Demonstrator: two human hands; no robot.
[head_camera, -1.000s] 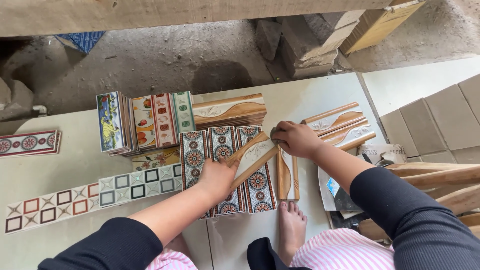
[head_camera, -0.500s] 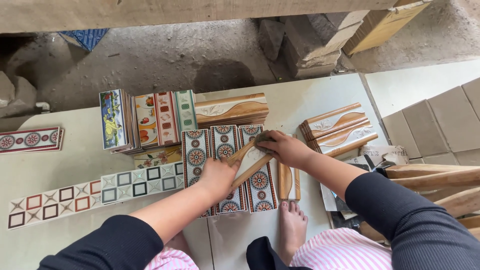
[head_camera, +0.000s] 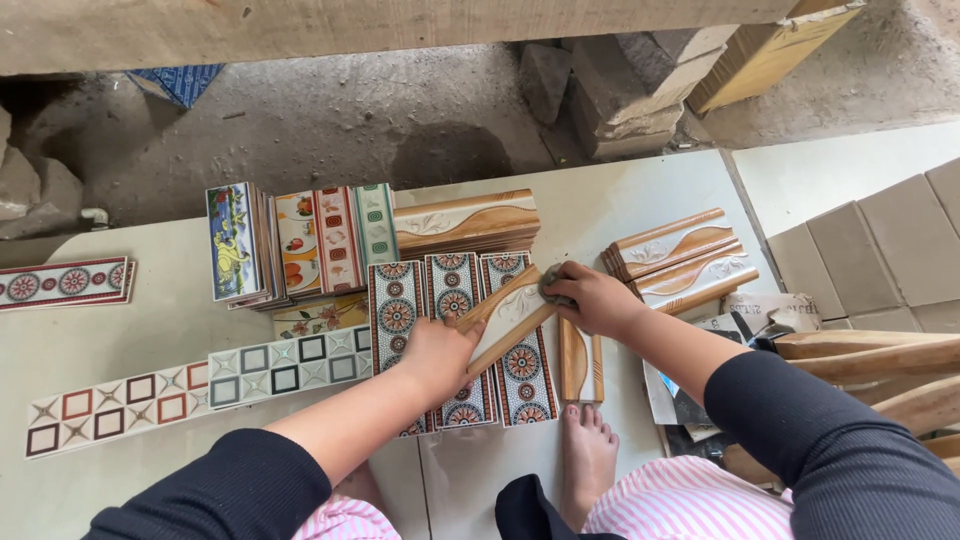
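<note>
Since a second ago the right hand (head_camera: 590, 298) has slid left along the trim tile (head_camera: 505, 318), from its upper right end toward the middle, while the left hand (head_camera: 438, 352) has stayed on the lower end.

Beneath both hands lies the pale floor slab (head_camera: 160, 330), which carries everything. Beyond the left hand stands a stack of patterned tiles (head_camera: 295, 240) on edge, with a wood-tone tile stack (head_camera: 465, 222) just beside it. Left of that hand runs a strip of square-pattern border tiles (head_camera: 190, 385). Right of the right hand lie more wood-tone trims (head_camera: 680, 258). Under the hands sit three medallion tiles (head_camera: 455, 300) side by side, and the trim tile rests slantwise across them. The left hand lies curled, pressing the trim's lower end. The right hand is closed around a small dark pad (head_camera: 553, 283) pressed onto the trim's face. A bare foot (head_camera: 588, 455) is below the right hand.
</note>
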